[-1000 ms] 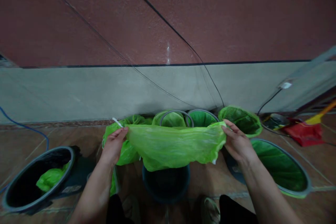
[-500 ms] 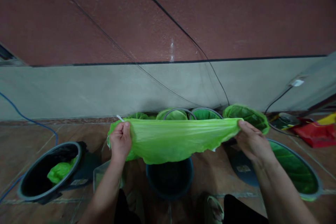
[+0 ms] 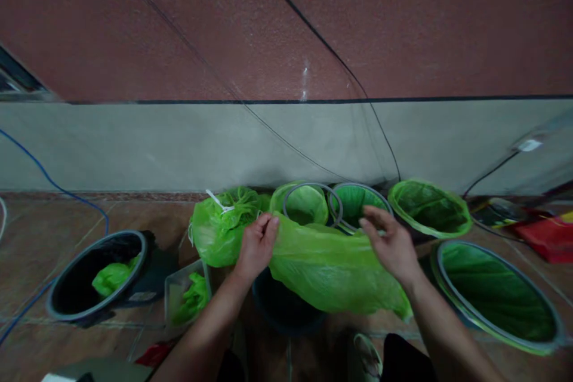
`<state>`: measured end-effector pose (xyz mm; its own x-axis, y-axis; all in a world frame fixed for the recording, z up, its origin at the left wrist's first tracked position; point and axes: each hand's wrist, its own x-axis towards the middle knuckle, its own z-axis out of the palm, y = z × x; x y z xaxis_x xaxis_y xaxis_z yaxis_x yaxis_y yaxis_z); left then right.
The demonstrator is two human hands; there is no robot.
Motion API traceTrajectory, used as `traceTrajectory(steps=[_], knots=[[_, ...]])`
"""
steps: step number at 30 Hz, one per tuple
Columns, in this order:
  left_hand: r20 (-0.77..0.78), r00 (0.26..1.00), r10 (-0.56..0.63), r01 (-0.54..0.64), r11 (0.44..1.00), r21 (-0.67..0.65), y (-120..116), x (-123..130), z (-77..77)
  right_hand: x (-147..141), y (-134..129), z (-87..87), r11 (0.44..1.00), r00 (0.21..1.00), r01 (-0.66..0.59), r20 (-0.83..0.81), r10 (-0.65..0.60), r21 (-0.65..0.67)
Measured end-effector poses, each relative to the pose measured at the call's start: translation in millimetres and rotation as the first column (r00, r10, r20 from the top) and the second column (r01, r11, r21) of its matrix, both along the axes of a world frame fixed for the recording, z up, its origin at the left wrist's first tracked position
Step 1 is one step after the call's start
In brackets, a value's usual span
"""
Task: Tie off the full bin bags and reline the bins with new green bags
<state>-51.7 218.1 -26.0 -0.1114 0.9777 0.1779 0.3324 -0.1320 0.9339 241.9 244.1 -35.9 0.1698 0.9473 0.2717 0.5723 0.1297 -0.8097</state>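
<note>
My left hand (image 3: 257,246) pinches the upper edge of a lime-green plastic bag (image 3: 333,271), which sags loosely in front of me. My right hand (image 3: 390,245) hovers at the bag's upper right with its fingers spread, gripping nothing. Below the bag sits a dark round bucket (image 3: 286,304), mostly hidden by it. Just left of my left hand lies a knotted green bag (image 3: 221,230) with a white cable tie (image 3: 219,202) at its top.
Along the wall stand two bag-lined buckets (image 3: 356,206) and a green-lined ring (image 3: 428,209). A large lined tub (image 3: 496,292) is at right. At left are a black bin (image 3: 96,274) and a plastic tray (image 3: 185,297), both holding green bags. Cables run along the wall.
The bag was stretched taut between my hands and now sags. My right hand has let go and moved inward, and my left hand has shifted right. The view has shifted slightly.
</note>
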Motion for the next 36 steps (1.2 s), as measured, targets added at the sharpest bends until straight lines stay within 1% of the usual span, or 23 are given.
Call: traceTrajectory(steps=[1,2,4,5,6,7,8,10,13,16,19,21,23,25,28,30,32,33,36], knots=[[-0.005,0.998,-0.068,0.068,0.998,-0.004,-2,8,-2.4,-19,-4,2.2,0.987,0.98,-0.157,-0.126,0.153,-0.02],[-0.011,0.991,-0.136,0.136,0.991,-0.009,-4,15,-3.8,-37,-8,4.6,0.955,0.933,-0.294,-0.225,0.28,-0.03],[-0.025,0.969,-0.245,0.245,0.969,-0.022,-7,27,-3.9,-67,-15,8.0,0.891,0.842,-0.453,-0.339,0.419,-0.025],[-0.029,0.96,-0.278,0.278,0.96,-0.027,-8,32,-3.3,-77,-16,8.5,0.856,0.798,-0.516,-0.383,0.465,-0.034],[-0.029,0.954,-0.299,0.298,0.954,-0.032,-9,35,-2.6,-84,-17,8.3,0.835,0.766,-0.549,-0.424,0.483,-0.042],[-0.025,0.952,-0.306,0.305,0.952,-0.036,-9,38,-2.3,-89,-17,7.4,0.824,0.744,-0.565,-0.464,0.481,-0.052],[-0.015,0.951,-0.308,0.307,0.951,-0.044,-9,39,-2.3,-91,-17,6.2,0.824,0.732,-0.563,-0.501,0.462,-0.062],[0.014,0.947,-0.32,0.321,0.945,-0.07,-9,41,-3.9,-91,-15,4.1,0.855,0.73,-0.513,-0.561,0.39,-0.074],[0.044,0.92,-0.389,0.391,0.913,-0.117,-8,40,-8.1,-82,-9,5.3,0.92,0.725,-0.385,-0.642,0.251,-0.075],[0.002,0.888,-0.461,0.454,0.874,-0.171,-9,36,-10.4,-67,-1,11.5,0.976,0.715,-0.21,-0.69,0.113,-0.058],[-0.062,0.859,-0.508,0.483,0.844,-0.233,-10,31,-9.8,-47,7,17.7,0.999,0.708,-0.034,-0.706,0.014,-0.015],[-0.117,0.839,-0.531,0.49,0.832,-0.262,-11,28,-8.9,-32,11,20.4,0.998,0.689,0.064,-0.724,-0.029,0.021],[-0.205,0.817,-0.539,0.477,0.832,-0.283,-12,26,-9.2,-18,14,22.7,0.988,0.667,0.139,-0.744,-0.049,0.06],[-0.312,0.793,-0.523,0.443,0.847,-0.295,-12,26,-11.4,-6,15,25.2,0.975,0.64,0.202,-0.766,-0.062,0.09],[-0.478,0.746,-0.464,0.366,0.885,-0.287,-12,24,-17.5,6,13,29.8,0.957,0.604,0.272,-0.792,-0.091,0.097],[-0.548,0.716,-0.432,0.326,0.902,-0.284,-10,21,-21.3,10,12,32.7,0.943,0.598,0.318,-0.793,-0.121,0.096],[-0.565,0.712,-0.416,0.296,0.909,-0.295,-8,18,-23.7,13,12,34.8,0.924,0.592,0.369,-0.792,-0.15,0.101],[-0.555,0.723,-0.411,0.283,0.91,-0.303,-7,17,-24.5,15,13,35.3,0.913,0.582,0.395,-0.797,-0.161,0.105],[-0.473,0.795,-0.379,0.25,0.916,-0.314,-5,15,-26.4,22,15,33.3,0.865,0.543,0.488,-0.817,-0.194,0.118]])
